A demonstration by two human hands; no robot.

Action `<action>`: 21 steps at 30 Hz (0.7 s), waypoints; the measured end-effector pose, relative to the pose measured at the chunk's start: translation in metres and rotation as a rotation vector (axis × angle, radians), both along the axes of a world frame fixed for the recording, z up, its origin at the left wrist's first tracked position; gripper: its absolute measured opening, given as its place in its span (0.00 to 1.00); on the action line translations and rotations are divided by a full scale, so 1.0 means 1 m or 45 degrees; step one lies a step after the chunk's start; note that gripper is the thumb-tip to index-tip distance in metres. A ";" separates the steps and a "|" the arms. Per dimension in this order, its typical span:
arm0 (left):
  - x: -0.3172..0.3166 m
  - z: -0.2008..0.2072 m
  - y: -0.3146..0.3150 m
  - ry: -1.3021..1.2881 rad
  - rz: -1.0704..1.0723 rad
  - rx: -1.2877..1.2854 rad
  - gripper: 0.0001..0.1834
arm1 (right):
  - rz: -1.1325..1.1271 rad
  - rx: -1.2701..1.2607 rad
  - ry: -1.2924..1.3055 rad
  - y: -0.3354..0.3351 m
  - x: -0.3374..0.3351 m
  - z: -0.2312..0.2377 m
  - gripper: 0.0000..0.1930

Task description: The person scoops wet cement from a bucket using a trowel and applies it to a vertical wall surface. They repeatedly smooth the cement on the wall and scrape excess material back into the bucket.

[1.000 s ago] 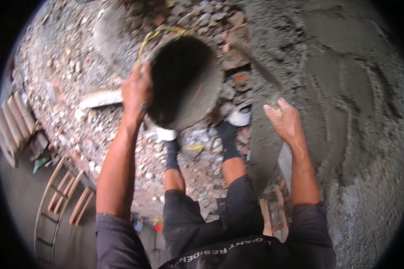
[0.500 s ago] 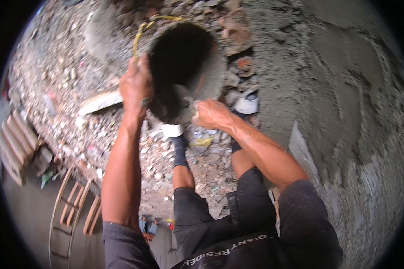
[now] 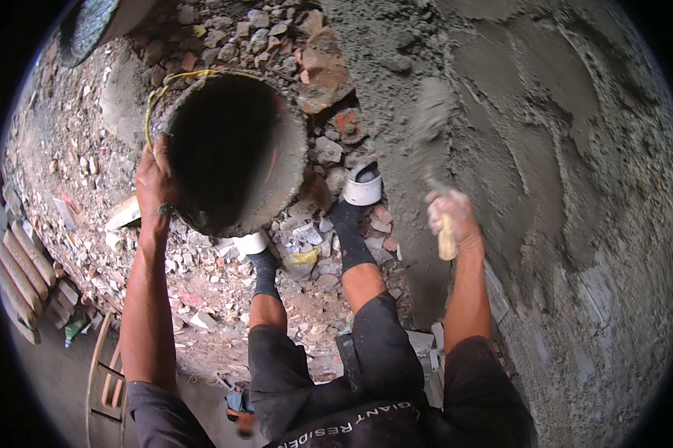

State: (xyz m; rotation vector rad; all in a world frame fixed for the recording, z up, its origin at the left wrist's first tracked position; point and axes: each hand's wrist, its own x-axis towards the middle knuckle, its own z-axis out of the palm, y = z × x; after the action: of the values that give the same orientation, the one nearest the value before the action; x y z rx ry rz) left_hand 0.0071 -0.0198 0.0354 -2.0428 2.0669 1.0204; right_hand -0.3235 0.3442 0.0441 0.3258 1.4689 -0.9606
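My left hand [image 3: 156, 179] grips the left side of a dark bucket [image 3: 290, 160]. It tilts so that its round mouth faces me; its inside is mostly in deep shadow, with grey residue on the wall. A thin yellow handle [image 3: 151, 112] loops at its upper left. In my right hand [image 3: 456, 215] is a trowel [image 3: 447, 240], held by its pale wooden handle. Its blade, grey with mortar and smeared by motion, is over the wet mortar [image 3: 516, 97] on the wall to the right. Whether the blade touches the surface I cannot tell.
My feet, in white-toed footwear [image 3: 363, 191], stand among broken bricks and rubble [image 3: 325, 71]. Another container [image 3: 86, 30] is at the upper left. Stacked bags or rolls [image 3: 24, 272] and a ladder [image 3: 96, 381] lie at the lower left. Another person [image 3: 239, 403] is below.
My right hand has brought the trowel out of the bucket's mouth and across to the mortared wall. The bucket, still in my left hand, appears farther left and lower as the view shifted.
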 end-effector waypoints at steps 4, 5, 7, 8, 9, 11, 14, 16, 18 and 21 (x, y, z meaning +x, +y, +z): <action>0.010 -0.008 0.000 -0.081 -0.107 -0.096 0.27 | 0.256 0.221 0.287 0.053 -0.003 0.024 0.16; 0.006 -0.004 0.003 -0.119 -0.100 -0.093 0.27 | 0.331 0.268 0.425 0.055 0.014 0.029 0.16; -0.005 0.002 0.006 -0.187 -0.096 -0.086 0.26 | 0.642 0.455 0.850 0.067 0.032 0.010 0.19; -0.005 0.001 0.005 -0.189 -0.082 -0.079 0.26 | 0.832 0.546 1.084 0.054 0.039 -0.002 0.20; -0.004 -0.001 0.005 -0.191 -0.071 -0.073 0.27 | 1.020 0.635 1.320 0.046 0.040 -0.016 0.21; -0.001 -0.002 0.003 -0.199 -0.059 -0.074 0.27 | 0.782 0.551 1.305 0.033 0.022 -0.056 0.23; -0.006 -0.006 -0.002 -0.197 -0.071 -0.066 0.27 | 0.761 0.508 1.367 0.018 -0.020 -0.100 0.20; -0.003 -0.006 -0.002 -0.216 -0.056 -0.032 0.27 | 0.593 0.503 1.267 -0.013 -0.036 -0.083 0.19; -0.004 -0.004 0.000 -0.196 -0.051 -0.005 0.27 | 0.568 0.473 1.338 -0.024 -0.028 -0.050 0.18; -0.003 -0.004 0.004 -0.211 -0.077 -0.051 0.27 | 0.396 0.407 1.333 -0.032 -0.024 0.002 0.20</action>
State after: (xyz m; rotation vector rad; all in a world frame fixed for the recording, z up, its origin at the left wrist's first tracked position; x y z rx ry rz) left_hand 0.0037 -0.0154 0.0317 -1.9949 2.0659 0.7781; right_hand -0.3478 0.3122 0.0463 -0.2373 2.5448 -0.6372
